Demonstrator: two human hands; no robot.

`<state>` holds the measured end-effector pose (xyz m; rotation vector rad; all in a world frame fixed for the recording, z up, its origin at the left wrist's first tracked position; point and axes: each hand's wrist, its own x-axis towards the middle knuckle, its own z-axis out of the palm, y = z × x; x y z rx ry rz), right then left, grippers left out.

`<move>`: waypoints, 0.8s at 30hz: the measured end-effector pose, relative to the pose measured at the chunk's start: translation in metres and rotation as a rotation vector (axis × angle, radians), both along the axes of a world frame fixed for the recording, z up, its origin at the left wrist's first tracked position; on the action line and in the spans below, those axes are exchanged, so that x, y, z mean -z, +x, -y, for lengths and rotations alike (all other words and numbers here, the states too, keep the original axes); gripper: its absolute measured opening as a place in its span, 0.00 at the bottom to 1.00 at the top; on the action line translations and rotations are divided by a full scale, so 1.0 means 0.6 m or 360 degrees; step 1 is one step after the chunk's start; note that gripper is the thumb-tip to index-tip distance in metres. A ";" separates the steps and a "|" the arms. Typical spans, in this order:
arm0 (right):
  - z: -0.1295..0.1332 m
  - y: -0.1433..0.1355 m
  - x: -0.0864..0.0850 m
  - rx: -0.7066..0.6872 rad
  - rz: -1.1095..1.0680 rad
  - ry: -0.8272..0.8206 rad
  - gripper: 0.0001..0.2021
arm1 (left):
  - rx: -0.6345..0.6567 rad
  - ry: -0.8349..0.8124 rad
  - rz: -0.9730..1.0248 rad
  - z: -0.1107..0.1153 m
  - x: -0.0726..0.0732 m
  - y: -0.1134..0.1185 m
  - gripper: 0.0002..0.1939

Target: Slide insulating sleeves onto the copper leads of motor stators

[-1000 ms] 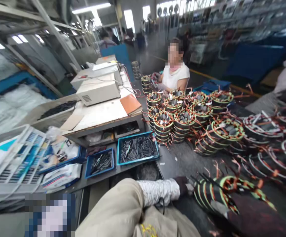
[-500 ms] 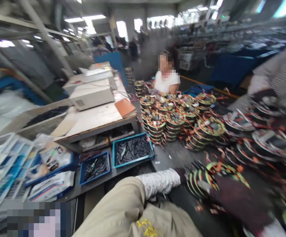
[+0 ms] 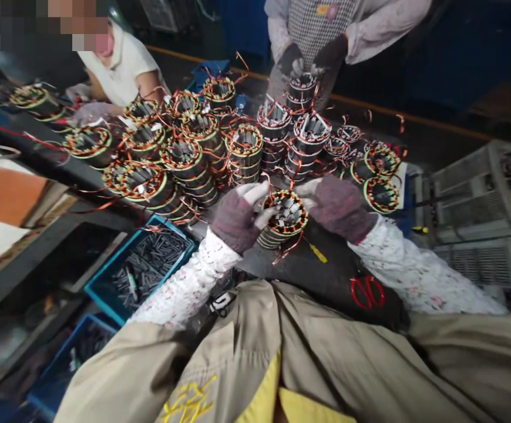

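Note:
A stator (image 3: 285, 220) with black core, orange windings and a yellow-green edge stands on the dark bench in front of me. My left hand (image 3: 243, 212), in a maroon fingerless glove, grips its left rim, the thumb reaching over the opening. At the far right of the same rim, my right hand (image 3: 337, 205), gloved alike, has its bare fingers bent against it. Loose orange leads hang from the stator's lower side. Beside it on the bench lies a small yellow-handled tool (image 3: 318, 253).
Stacked stators (image 3: 189, 158) crowd the bench's far side. Across it, one co-worker in a white top (image 3: 130, 61) sits, and another's gloved hands (image 3: 312, 56) touch a stator. A blue bin (image 3: 101, 302) of dark strips lies left; grey crates (image 3: 467, 176) stand right.
My view has swung right and down. Both hands are now together at one upright stator; before, they were at a tilted stack on the right. The white-topped co-worker now appears farther left.

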<state>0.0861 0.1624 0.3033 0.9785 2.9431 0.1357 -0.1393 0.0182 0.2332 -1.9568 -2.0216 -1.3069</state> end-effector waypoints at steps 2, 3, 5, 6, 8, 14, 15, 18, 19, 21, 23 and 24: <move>0.012 -0.038 -0.017 -0.0055 0.0163 0.0037 0.21 | 0.0030 -0.0315 -0.0134 -0.028 -0.033 0.019 0.34; 0.016 -0.056 -0.022 -0.0126 0.0221 0.0045 0.20 | 0.0035 -0.0456 -0.0131 -0.041 -0.040 0.026 0.37; 0.014 -0.083 -0.026 -0.0289 0.0296 0.0010 0.18 | 0.0066 -0.0625 -0.0029 -0.062 -0.037 0.031 0.39; 0.010 -0.091 -0.025 -0.0356 0.0320 -0.0018 0.18 | 0.0093 -0.0640 0.0045 -0.068 -0.029 0.030 0.38; 0.001 -0.101 -0.019 -0.0427 0.0358 -0.0064 0.18 | 0.0155 -0.0573 0.0177 -0.071 -0.009 0.023 0.38; 0.003 -0.114 0.010 -0.0463 0.0357 -0.0048 0.18 | 0.0241 -0.0420 0.0295 -0.069 0.025 0.005 0.43; 0.008 -0.117 0.014 -0.0457 0.0340 -0.0026 0.17 | 0.0244 -0.0424 0.0304 -0.069 0.025 0.005 0.44; 0.019 -0.123 0.020 -0.0449 0.0279 0.0064 0.19 | 0.0233 -0.0478 0.0314 -0.070 0.020 0.006 0.46; 0.022 -0.122 0.020 -0.0471 0.0264 0.0092 0.20 | 0.0222 -0.0503 0.0311 -0.070 0.017 0.007 0.46; 0.025 -0.118 0.015 -0.0552 0.0266 0.0117 0.20 | 0.0205 -0.0539 0.0307 -0.067 0.009 0.010 0.44; 0.025 -0.111 0.008 -0.0586 0.0318 0.0087 0.20 | 0.0202 -0.0565 0.0313 -0.064 0.000 0.013 0.43; 0.024 -0.107 0.006 -0.0551 0.0346 0.0053 0.19 | 0.0206 -0.0581 0.0319 -0.063 -0.004 0.015 0.43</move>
